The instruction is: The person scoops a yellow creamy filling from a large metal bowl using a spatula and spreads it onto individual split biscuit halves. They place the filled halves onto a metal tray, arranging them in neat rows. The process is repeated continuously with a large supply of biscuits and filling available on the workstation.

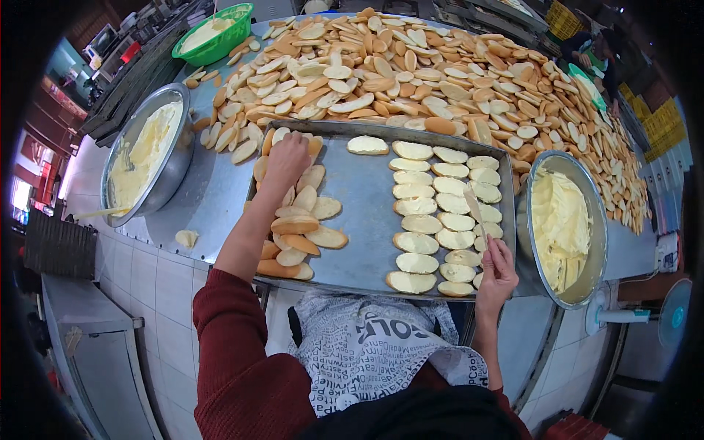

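My left hand point(289, 155) reaches to the far left corner of the metal tray point(352, 275), its fingers curled at a slice of bread point(279, 135) among the plain slices heaped there. The fingertips are partly hidden. In my right hand point(498, 268), at the tray's right side, is a thin spreading spatula point(474, 207), its blade over the rows of slices. These oval bread slices point(418, 224) carry pale yellow cream and lie in several rows on the tray's right half. One more coated slice point(367, 145) lies apart near the far rim.
A steel bowl of yellow cream point(562, 227) stands right of the tray; another steel bowl point(149, 158) with cream is at the left. A large heap of bread slices point(411, 70) covers the far table. A green basin point(215, 34) sits far left; another person point(598, 55) is far right.
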`<state>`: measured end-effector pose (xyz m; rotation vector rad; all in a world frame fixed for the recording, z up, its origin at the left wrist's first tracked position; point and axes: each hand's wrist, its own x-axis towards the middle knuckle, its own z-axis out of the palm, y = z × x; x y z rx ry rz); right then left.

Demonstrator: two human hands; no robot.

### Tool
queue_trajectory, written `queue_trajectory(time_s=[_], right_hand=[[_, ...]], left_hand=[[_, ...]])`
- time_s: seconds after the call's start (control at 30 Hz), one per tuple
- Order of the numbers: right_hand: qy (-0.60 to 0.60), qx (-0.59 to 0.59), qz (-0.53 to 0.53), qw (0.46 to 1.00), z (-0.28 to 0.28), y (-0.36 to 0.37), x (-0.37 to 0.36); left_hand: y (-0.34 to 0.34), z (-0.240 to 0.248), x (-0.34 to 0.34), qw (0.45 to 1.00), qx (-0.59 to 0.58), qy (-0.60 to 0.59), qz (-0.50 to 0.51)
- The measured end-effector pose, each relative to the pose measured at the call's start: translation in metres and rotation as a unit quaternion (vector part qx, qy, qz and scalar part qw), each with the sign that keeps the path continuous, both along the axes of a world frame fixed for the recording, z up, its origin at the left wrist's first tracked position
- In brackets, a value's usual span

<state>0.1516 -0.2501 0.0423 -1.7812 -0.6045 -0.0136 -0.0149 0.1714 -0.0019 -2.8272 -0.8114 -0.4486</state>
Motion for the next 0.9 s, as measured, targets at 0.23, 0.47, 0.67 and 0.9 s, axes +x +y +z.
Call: queue_trajectory(time_s=[0.23,0.47,0.67,0.9], right_hand=[[0.005,-0.006,0.012,1.0,0.003,0.003,-0.001],[0.013,-0.001,0.011,1.0,-0.001,0.004,0.0],[0.021,-0.003,0.005,1.0,-0.001,0.002,0.0],[0.024,0.011,0.028,0.999,-0.005,0.008,0.002]], left_hand=[[0.034,0.022,0.019,0.918,-0.31,-0.216,0.122],[0.039,0.024,0.042,0.934,-0.289,-0.205,0.056],[0.005,-0.015,0.024,0.986,-0.157,-0.008,0.065],[0.0,-0.01,0.023,0.92,-0.301,-0.25,0.028]])
